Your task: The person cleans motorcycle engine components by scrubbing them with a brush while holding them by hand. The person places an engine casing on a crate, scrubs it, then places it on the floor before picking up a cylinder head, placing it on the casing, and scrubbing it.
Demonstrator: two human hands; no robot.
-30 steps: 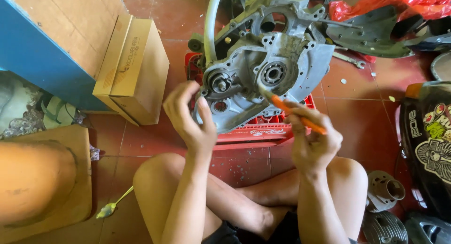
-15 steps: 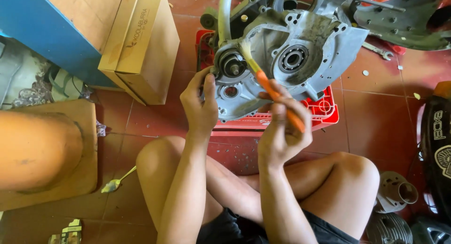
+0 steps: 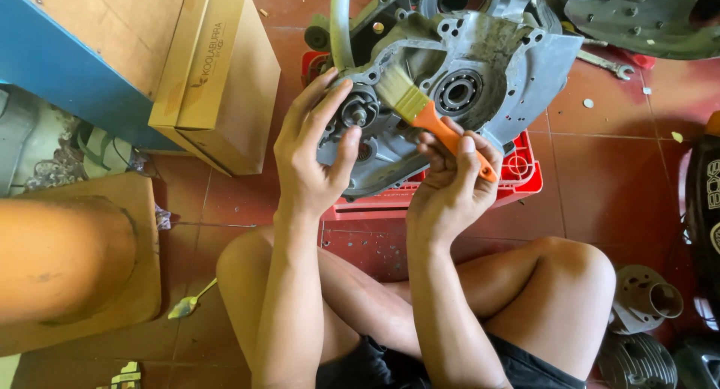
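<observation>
Between the person's knees, on the tiled floor, the right hand [image 3: 450,183] was clamped on the orange handle of a paintbrush [image 3: 431,119], its bristles laid against the grey engine case [image 3: 495,67]. The left hand [image 3: 315,149] lay open, fingers spread on the case's near edge beside a small gear. Compared with a second earlier, the brush had turned from pointing at the middle bearing to lying flatter across the housing, and the left hand had closed in to steady it, which read to me as brushing dirt off a new patch. The case rested on a red plastic crate [image 3: 517,168], mostly hidden beneath it. A cardboard box [image 3: 225,82] stood to the left; a spanner [image 3: 604,63] lay beyond. Whatever sat behind the case ran off the frame.
</observation>
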